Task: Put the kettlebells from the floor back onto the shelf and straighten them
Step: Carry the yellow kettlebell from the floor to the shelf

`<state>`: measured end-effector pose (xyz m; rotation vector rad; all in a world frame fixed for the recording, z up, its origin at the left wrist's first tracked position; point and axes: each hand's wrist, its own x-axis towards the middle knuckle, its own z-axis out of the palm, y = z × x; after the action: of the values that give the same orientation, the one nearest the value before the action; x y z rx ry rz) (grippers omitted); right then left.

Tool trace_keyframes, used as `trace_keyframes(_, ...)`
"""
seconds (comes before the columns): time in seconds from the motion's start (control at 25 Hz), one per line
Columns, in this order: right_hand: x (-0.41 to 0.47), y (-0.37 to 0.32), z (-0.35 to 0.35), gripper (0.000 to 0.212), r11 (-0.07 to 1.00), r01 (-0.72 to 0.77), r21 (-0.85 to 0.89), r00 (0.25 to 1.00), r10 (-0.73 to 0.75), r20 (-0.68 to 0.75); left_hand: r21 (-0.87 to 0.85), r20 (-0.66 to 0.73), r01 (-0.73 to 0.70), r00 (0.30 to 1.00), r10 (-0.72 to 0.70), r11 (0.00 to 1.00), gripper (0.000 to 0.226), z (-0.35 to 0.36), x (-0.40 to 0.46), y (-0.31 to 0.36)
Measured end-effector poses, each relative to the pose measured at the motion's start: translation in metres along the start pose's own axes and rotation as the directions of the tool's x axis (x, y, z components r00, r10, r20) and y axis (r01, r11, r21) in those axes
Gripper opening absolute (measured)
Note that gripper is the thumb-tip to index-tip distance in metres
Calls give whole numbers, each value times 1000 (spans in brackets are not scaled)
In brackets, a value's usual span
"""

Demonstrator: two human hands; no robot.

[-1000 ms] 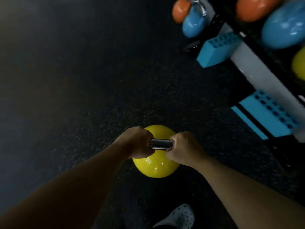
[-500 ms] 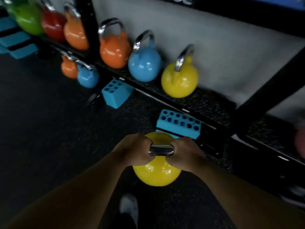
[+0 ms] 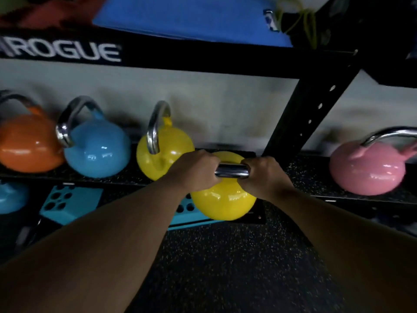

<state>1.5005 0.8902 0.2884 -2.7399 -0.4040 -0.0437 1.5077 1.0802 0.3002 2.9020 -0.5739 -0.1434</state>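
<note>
I had both hands on the chrome handle (image 3: 232, 170) of the yellow kettlebell (image 3: 223, 199). My left hand (image 3: 194, 170) was wrapped round the handle's left end and my right hand (image 3: 264, 175) round its right end, the fingers of each curled shut on the bar, with a short stretch of bare chrome showing between my fists. The bell's round body hung directly beneath my knuckles, its top tucked behind them and its lower half bulging out below.

I held it at the front edge of the shelf (image 3: 311, 175), in the gap between a second yellow kettlebell (image 3: 171, 147) on my left and the black upright post (image 3: 300, 118) on my right. Whether its base was touching the shelf or hanging clear of it (my hands covered that part), I could not tell. Its lower half overlapped a teal block with holes (image 3: 187, 213) lying on the speckled dark floor (image 3: 225, 256) under the shelf.

Along the shelf to the left stood a blue kettlebell (image 3: 99, 152) and an orange kettlebell (image 3: 27, 145), side by side and close together, their handles turned at differing angles. Beyond the post on the right sat a pink kettlebell (image 3: 367, 168), well apart from the one I was gripping. Another teal block (image 3: 70, 204) lay on the floor further left.
</note>
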Motion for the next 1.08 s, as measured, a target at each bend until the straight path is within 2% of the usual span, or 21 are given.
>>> trace_keyframes(0.04,10,6,-3,2,1000,-16,6,1000,16,-19,11,-29,-14,999,15,1000,25,0,16,-2)
trace_keyframes(0.12,29,15,-6,14,998,-56,26,998,56,-20,23,-70,-24,997,26,999,24,3,42,-6)
trace_keyframes(0.24,53,28,-2,20,995,-81,58,996,83,-25,22,-88,6,996,-4,1000,25,9,72,-10)
trace_keyframes(0.4,75,47,-2,12,991,-111,82,990,117,-79,-6,-110,27,994,-28,1000,24,12,105,-7)
trace_keyframes(0.56,100,54,-4,18,985,-153,86,987,157,-45,-57,-95,68,993,-73,996,25,12,134,-16)
trace_keyframes(0.76,119,66,-2,19,968,-212,131,976,217,-28,-112,-101,96,989,-107,989,26,13,154,-19)
trace_keyframes(1.08,118,68,0,17,968,-212,138,977,214,-2,-127,-97,110,988,-123,986,27,14,151,-17)
